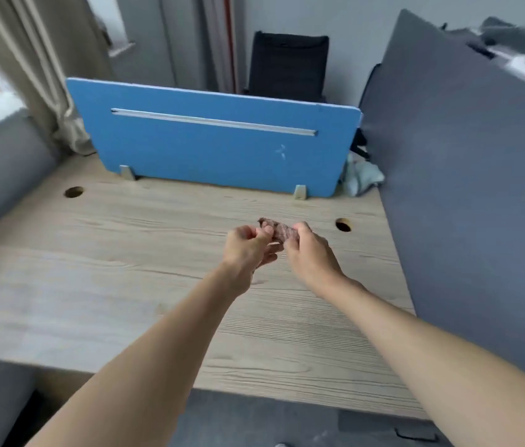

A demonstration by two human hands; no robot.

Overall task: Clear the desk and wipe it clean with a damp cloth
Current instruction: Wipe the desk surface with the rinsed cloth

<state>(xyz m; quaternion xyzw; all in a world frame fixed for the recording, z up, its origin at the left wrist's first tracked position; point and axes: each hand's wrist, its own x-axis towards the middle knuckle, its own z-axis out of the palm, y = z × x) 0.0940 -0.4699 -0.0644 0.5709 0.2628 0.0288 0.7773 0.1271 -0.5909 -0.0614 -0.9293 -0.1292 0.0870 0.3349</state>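
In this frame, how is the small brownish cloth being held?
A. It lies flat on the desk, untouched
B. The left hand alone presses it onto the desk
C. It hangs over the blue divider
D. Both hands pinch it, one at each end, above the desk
D: the left hand and the right hand each pinch an end of the bunched cloth, held over the wooden desk.

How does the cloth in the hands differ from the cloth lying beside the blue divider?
The brown cloth is dark; the pale cloth is light blue-green. The brown cloth is pinched between the left hand and the right hand; the pale cloth lies untouched at the far right corner of the desk, beside the blue divider. Both are bunched up.
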